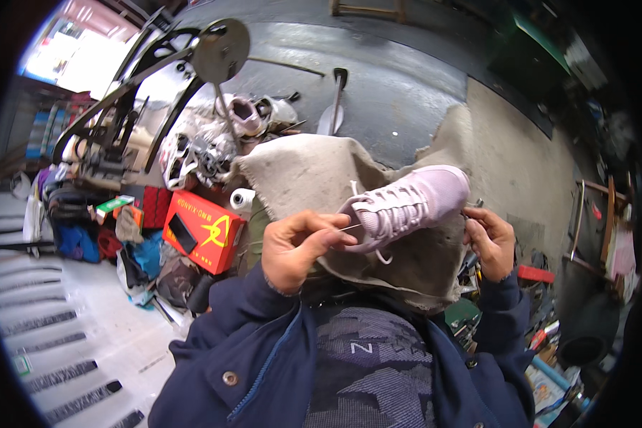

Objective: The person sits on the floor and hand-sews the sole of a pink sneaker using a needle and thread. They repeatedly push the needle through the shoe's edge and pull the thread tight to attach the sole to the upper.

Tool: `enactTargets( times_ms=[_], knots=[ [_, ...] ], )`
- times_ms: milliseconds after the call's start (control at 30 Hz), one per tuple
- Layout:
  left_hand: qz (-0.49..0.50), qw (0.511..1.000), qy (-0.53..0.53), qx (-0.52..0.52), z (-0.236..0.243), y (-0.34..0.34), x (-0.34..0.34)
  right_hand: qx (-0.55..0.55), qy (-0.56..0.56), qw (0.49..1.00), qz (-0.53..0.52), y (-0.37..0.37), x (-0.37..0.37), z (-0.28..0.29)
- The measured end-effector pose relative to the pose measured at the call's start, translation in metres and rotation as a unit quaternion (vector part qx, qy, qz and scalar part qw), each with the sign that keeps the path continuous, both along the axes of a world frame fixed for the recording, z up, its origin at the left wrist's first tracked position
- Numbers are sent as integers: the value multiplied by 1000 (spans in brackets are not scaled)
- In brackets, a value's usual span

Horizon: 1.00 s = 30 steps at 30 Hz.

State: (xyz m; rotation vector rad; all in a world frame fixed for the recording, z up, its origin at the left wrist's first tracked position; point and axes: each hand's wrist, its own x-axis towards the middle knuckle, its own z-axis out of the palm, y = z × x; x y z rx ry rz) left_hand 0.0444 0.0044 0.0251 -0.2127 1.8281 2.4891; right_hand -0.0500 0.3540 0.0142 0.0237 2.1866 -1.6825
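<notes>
Your dark patterned knit top sits closest, and beyond it there's a pale pink lace-up sneaker over the rough beige cloth on your lap. Your left hand pinches a thin pale strand at the shoe's opening — guiding it looks like the step in hand. Your right hand curls near the toe — grip unclear; next calls for steadying the shoe.
</notes>
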Motion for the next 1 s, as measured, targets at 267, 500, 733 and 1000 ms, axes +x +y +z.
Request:
enactTargets(
  times_ms=[267,500,733,1000],
  knots=[
    [-63,993,-80,63,-7,-2,-18,-84,15,996,21,-4,0,1],
    [-275,949,-155,18,-19,-17,-39,-109,30,993,32,2,-4,-8],
    [-155,918,-180,317,-55,45,-48,-68,8,996,53,4,-8,-1],
    [-113,909,-252,311,-52,89,-86,-41,-27,997,64,4,-18,16]
  ],
)
